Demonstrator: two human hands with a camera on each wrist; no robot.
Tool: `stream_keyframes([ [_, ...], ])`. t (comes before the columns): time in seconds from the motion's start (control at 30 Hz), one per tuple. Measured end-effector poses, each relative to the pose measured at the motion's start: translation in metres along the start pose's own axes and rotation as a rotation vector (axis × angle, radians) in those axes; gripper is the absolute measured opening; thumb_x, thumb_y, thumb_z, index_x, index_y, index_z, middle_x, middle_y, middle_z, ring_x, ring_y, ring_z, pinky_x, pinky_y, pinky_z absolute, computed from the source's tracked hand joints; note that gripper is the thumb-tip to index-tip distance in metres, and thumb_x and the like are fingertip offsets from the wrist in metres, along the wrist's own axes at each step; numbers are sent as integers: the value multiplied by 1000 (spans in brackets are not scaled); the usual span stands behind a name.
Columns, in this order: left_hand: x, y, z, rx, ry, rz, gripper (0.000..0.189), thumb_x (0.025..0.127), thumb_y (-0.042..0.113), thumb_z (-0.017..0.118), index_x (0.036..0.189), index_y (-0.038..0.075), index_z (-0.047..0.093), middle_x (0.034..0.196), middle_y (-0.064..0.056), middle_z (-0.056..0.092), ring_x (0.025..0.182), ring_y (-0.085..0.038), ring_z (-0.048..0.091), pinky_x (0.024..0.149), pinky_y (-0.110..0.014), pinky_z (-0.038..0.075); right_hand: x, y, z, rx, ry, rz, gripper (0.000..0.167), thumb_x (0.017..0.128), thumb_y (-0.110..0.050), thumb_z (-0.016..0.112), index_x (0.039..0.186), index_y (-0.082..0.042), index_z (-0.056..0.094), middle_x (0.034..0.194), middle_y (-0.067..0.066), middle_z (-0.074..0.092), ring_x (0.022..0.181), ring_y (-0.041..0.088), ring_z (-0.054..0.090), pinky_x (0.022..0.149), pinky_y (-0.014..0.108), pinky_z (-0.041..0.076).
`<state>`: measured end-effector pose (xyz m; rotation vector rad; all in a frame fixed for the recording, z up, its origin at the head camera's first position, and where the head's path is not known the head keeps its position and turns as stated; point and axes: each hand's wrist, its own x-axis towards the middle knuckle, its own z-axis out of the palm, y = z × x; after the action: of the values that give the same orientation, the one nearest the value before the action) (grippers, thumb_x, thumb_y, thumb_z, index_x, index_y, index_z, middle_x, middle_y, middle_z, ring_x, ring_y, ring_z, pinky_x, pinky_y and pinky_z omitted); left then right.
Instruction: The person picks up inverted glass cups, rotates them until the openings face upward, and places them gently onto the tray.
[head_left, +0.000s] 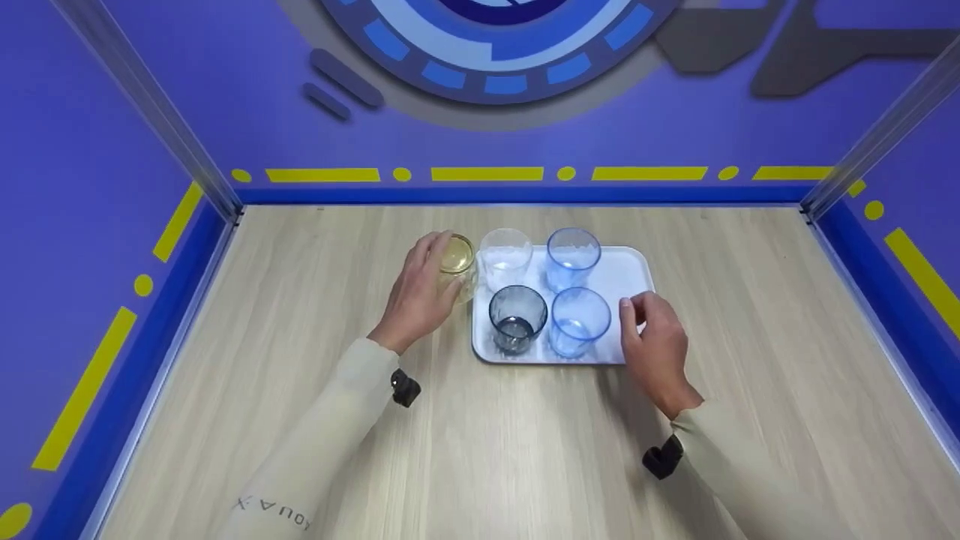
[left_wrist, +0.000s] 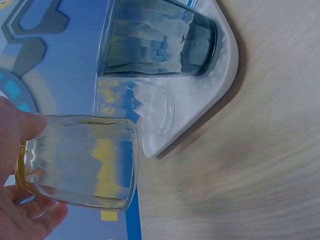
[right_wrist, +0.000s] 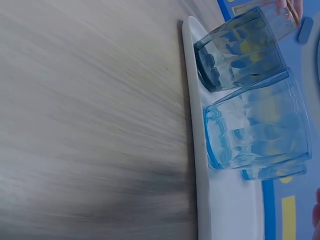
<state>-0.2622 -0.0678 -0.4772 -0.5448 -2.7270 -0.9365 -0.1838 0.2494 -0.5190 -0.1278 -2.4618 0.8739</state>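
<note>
My left hand [head_left: 420, 289] grips an amber-tinted glass [head_left: 456, 255] by its coloured base, beside the left end of a white tray [head_left: 630, 262]. The glass is upside down, base up; in the left wrist view its wide mouth points at the table. On the tray stand a clear glass [head_left: 506, 259], a dark grey glass [head_left: 517, 322] and two blue glasses, one at the back [head_left: 573, 259] and one in front [head_left: 580, 322], all mouth up. Near the tray's right end is my right hand [head_left: 658, 341], fingers loosely curled, holding nothing; whether it touches the tray is unclear.
The tray lies on a pale wood-grain table [head_left: 480, 450]. Blue printed panels [head_left: 480, 150] with yellow dashes wall the table at the back and both sides, joined by metal corner posts [head_left: 157, 105].
</note>
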Motion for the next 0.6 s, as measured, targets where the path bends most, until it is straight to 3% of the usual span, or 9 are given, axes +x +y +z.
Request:
stream_keyframes([
  [0.6, -4, 9, -7, -9, 17, 24, 66, 91, 19, 66, 149, 13, 35, 147, -9, 38, 138, -24, 37, 112, -42, 38, 1, -3, 1, 27, -10, -17, 19, 98, -22, 53, 95, -3, 57, 88, 11, 55, 87, 23, 50, 75, 35, 39],
])
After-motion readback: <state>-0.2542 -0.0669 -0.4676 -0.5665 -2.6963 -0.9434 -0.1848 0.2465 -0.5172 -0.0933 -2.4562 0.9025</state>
